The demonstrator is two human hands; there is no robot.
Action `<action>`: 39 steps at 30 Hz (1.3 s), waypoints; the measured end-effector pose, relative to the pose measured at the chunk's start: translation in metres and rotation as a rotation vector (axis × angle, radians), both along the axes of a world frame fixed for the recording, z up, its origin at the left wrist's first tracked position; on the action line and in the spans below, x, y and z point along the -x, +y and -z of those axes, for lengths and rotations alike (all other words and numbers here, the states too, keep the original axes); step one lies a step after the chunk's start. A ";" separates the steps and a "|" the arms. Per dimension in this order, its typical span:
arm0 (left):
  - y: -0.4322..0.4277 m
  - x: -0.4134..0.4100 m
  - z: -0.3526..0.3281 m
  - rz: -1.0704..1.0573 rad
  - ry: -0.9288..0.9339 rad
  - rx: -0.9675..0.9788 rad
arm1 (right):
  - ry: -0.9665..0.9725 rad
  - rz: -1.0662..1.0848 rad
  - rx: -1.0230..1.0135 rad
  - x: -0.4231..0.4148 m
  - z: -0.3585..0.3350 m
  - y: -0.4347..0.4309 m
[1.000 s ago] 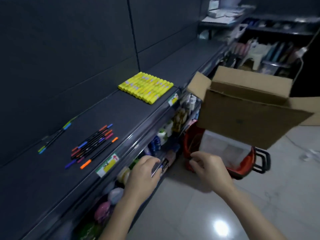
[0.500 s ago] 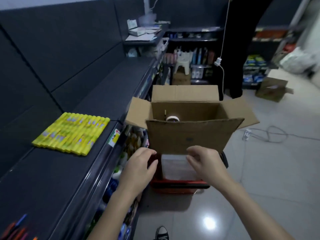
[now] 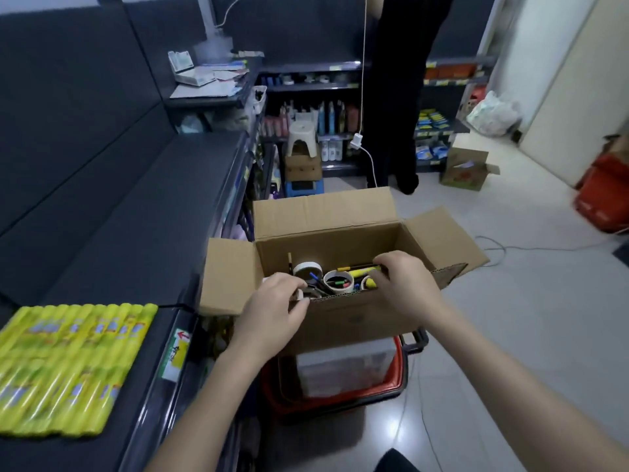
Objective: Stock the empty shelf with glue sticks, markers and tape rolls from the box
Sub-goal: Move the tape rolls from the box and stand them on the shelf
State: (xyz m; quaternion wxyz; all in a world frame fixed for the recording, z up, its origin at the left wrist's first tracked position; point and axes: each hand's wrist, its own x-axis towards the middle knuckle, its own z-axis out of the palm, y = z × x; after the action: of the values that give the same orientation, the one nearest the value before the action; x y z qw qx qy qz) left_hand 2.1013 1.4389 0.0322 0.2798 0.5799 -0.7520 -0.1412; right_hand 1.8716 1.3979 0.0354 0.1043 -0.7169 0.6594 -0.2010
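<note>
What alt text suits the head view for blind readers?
A left hand and right hand reach into an open cardboard box of tape rolls and markers, above a red basket. Yellow glue sticks lie on the dark shelf at left.

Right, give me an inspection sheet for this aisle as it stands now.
Surface: dark shelf, price tag on its front edge.
Job's things: yellow glue sticks in rows on the shelf; open box on a red basket holds tape rolls and markers.
Clutter: papers on the far shelf.
Hands: left hand at the box's near rim, right hand inside it; grip unclear for both.
Cables: white cable hanging down; floor cable behind the box.
Surroundings: person in dark clothes, white stool, second cardboard box, stocked shelves.
</note>
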 end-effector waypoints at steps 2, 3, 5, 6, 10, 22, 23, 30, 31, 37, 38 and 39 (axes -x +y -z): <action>-0.017 0.003 0.004 0.008 -0.013 -0.053 | 0.081 0.014 -0.110 0.011 0.010 -0.012; -0.024 0.005 0.006 0.010 -0.016 -0.089 | 0.112 -0.014 -0.181 0.017 0.015 -0.015; -0.035 0.007 0.012 0.028 -0.027 -0.150 | 0.191 -0.133 -0.357 0.027 0.028 -0.020; -0.039 0.008 0.016 0.044 -0.047 -0.177 | 0.235 -0.194 -0.440 0.031 0.035 -0.021; -0.057 0.014 0.033 0.074 -0.085 -0.301 | 0.440 -0.257 -0.507 0.034 0.062 -0.029; -0.115 0.045 0.079 0.030 -0.065 -0.443 | 0.296 -0.468 -0.310 0.041 0.106 -0.063; -0.120 0.046 0.083 0.023 -0.069 -0.463 | 0.267 -0.487 -0.370 0.046 0.103 -0.069; -0.154 0.063 0.111 -0.003 -0.086 -0.590 | 0.123 -0.630 -0.837 0.051 0.095 -0.113; -0.159 0.065 0.114 -0.006 -0.096 -0.604 | 0.063 -0.649 -0.943 0.052 0.094 -0.121; -0.181 0.066 0.131 -0.072 -0.134 -0.681 | -0.332 -0.426 -1.108 0.060 0.127 -0.168; -0.182 0.065 0.132 -0.090 -0.131 -0.686 | -0.241 -0.378 -1.018 0.061 0.139 -0.179; -0.183 0.063 0.133 -0.108 -0.132 -0.683 | -0.137 -0.345 -0.944 0.060 0.149 -0.189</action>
State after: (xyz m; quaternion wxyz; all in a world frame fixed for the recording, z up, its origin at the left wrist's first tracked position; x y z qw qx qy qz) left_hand 2.0384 1.2560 -0.1009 0.0273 0.6868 -0.6461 -0.3320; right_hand 1.8111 1.2091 -0.1133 0.4917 -0.6753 0.5420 0.0927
